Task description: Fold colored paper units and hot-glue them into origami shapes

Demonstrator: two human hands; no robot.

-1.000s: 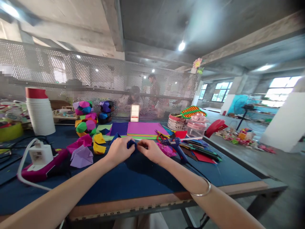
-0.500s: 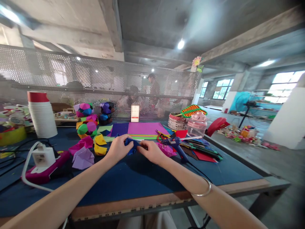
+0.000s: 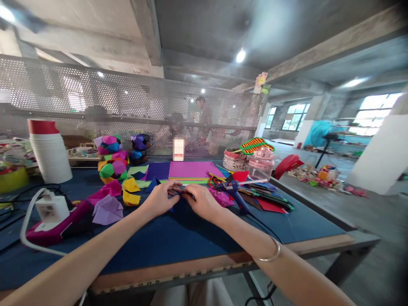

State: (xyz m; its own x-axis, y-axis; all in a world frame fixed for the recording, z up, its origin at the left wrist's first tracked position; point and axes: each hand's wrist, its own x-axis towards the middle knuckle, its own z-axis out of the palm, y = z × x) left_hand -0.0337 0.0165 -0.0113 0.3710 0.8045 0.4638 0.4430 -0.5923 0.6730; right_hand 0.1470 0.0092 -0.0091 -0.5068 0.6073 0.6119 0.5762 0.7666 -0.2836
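Observation:
A dark blue piece of folded paper is pinched between my two hands over the middle of the table, mostly covered by the fingers. My left hand grips its left side, and my right hand holds the right. Just left of the fingers lies a blue folded paper. Yellow folded papers, a magenta one and a lilac one rest farther left. To the right of my right hand lie a blue glue gun and scissors.
Stacked paper cups, a magenta power strip and multicoloured paper balls stand left. Purple paper sheets lie ahead. At right are a woven basket, a pink bottle and the glue gun's cord. Behind is a perforated screen.
My hands have drawn closer together, covering more of the blue paper. My right hand has turned over it and shifted slightly left. The view has moved a little.

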